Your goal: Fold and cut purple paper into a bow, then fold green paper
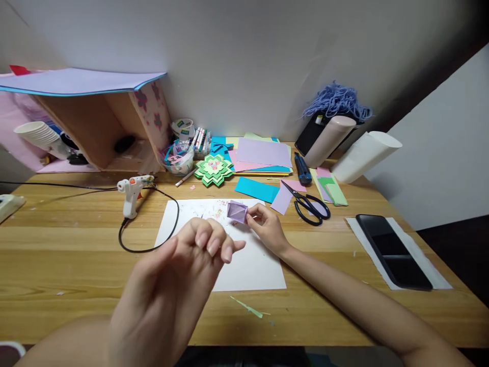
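A small folded purple paper box (237, 212) is pinched at its right side between the thumb and fingers of my right hand (266, 227). It is just above the upper part of a white paper sheet (248, 267). My left hand (178, 283) is raised close to the camera, palm facing me, with loosely bent fingers and nothing in them. It covers the lower left part of the sheet. To the right of the box lie black-handled scissors (307, 205), partly over a purple paper strip (281, 198). A blue paper strip (256, 189) lies behind the box.
At left stands a white glue gun (132, 196) with its looping black cord. Behind are a layered green paper flower (214, 170), stacked coloured paper (263, 153) and a tub of scraps (179, 159). A utility knife (302, 169) lies right of the stack. A phone (393, 250) lies at right.
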Demonstrator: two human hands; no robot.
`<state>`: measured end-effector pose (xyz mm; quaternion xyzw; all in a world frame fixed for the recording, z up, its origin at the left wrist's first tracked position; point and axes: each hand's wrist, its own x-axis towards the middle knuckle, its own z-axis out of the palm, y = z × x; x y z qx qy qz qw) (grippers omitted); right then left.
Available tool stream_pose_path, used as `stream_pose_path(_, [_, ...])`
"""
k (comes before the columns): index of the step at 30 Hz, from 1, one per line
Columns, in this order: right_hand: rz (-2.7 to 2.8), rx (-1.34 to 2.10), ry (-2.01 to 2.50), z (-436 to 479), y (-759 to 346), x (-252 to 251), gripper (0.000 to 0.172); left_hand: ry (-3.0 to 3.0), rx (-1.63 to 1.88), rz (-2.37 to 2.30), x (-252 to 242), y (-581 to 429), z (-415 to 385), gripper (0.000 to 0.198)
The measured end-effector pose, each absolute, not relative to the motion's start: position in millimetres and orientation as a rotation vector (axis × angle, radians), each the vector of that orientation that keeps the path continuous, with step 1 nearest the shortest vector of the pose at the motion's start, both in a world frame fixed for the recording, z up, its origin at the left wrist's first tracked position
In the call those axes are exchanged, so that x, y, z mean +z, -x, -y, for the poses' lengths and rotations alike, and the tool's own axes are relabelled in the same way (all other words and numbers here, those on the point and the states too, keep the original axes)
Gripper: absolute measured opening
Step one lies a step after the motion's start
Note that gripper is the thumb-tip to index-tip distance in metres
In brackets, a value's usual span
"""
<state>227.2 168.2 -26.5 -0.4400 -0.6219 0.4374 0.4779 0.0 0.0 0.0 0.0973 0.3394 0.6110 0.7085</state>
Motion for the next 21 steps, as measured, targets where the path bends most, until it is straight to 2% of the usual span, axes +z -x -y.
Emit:
stream_pose_path(3, [1.522,1.058,1.079,-168,-227,-26,0.011,-0.281,1.319,-0.684,100,-48,-63,0.022])
stream_pose_path(6, [1.518,1.072,1.069,-168,-227,-27,0.011,-0.303,1.296,-0.618,147,-70,-83,0.024])
stream_pose_path(13, [1.51,1.077,1.075,-168,-228,-28,0.013,-0.39,1.259,-0.741,141,-68,-73,0.013])
stream_pose_path(21, [1.525,1.062,1.071,-167,-227,-26,0.014,-0.621,1.267,-0.872,141,-77,-75,0.031])
